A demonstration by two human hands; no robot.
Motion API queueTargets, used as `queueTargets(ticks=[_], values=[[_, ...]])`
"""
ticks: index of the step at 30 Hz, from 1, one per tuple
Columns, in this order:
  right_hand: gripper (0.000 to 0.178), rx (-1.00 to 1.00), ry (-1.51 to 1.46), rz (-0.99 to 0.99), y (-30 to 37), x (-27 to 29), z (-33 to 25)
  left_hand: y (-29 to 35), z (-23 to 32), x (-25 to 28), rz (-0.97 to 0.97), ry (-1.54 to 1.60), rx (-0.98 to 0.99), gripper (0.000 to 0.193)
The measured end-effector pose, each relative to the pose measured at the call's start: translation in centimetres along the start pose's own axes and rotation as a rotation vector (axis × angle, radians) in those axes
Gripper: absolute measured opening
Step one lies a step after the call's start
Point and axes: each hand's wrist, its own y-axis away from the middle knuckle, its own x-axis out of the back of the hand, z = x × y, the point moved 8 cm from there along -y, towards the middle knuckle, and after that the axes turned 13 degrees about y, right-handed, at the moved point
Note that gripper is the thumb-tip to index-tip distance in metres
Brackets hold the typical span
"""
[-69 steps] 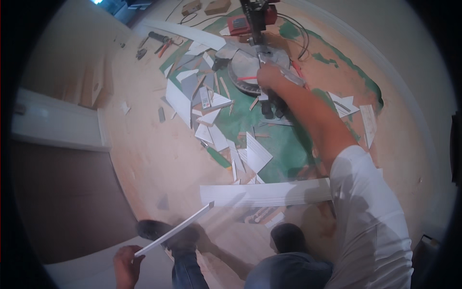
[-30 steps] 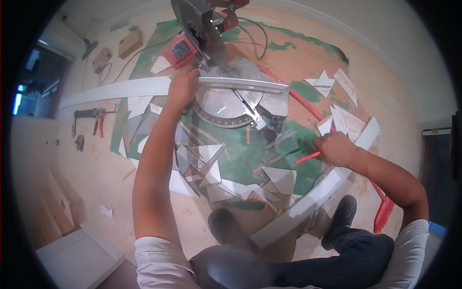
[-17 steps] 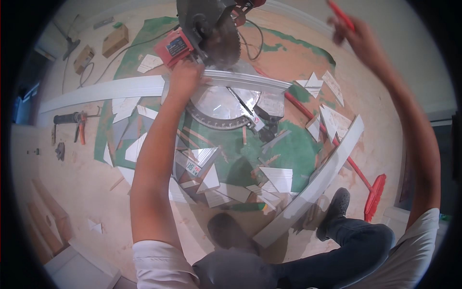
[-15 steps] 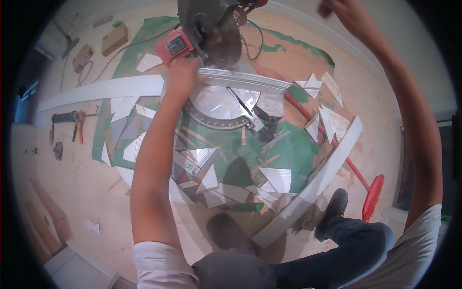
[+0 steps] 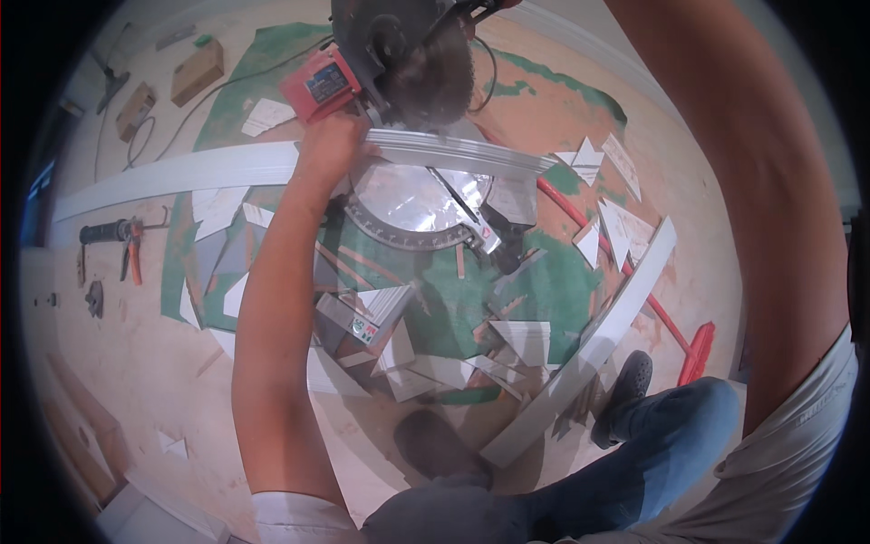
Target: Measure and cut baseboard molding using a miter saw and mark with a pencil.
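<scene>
Across the round metal plate (image 5: pixel 399 195) of the mitre saw (image 5: pixel 385 45), a long white strip (image 5: pixel 177 174) with grooved edges lay crosswise, its left part running well out to the side and its right end near the pole of a red broom (image 5: pixel 698 354). The left hand (image 5: pixel 335 140) held the strip beside the saw's red housing (image 5: pixel 319 83), its fingers closed over the upper edge. The right forearm rose past the top edge of the view; that hand was out of sight, so whether its fingers were open or closed could not be told.

The toothed blade (image 5: pixel 449 86) stood raised near the strip, though the exact gap between them was unclear. No cut showed in the strip below it. Judging from this, the strip seemed set in place and steadied, while the cut at this spot appeared not yet made.

Angled white offcuts (image 5: pixel 523 342) lay scattered over the green sheet (image 5: pixel 439 286), which suggested that several cuts were already done. Another white board (image 5: pixel 584 349) lay slantwise near the person's feet, apart from the saw; whether it was finished could not be judged. A caulking gun (image 5: pixel 107 233) rested on the floor at the left.
</scene>
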Motion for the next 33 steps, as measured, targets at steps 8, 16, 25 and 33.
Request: queueTargets(ticks=[8,16,25,33], values=[[0.048,-0.021,-0.206,0.062,2.5,-0.8,0.6,0.0,0.1,-0.1,-0.013,0.081,-0.002,0.031],[0.046,0.011,-0.279,0.094,3.6,-1.2,0.9,-0.2,0.7,-0.2,-0.034,0.087,0.002,0.032],[0.044,0.043,-0.323,0.126,5.5,-1.7,0.9,-0.2,0.6,-0.7,-0.072,0.053,0.038,0.027],[0.042,0.06,-0.352,0.143,6.2,-2.2,0.5,-0.2,1.0,-0.4,-0.032,0.043,-0.02,0.03]])
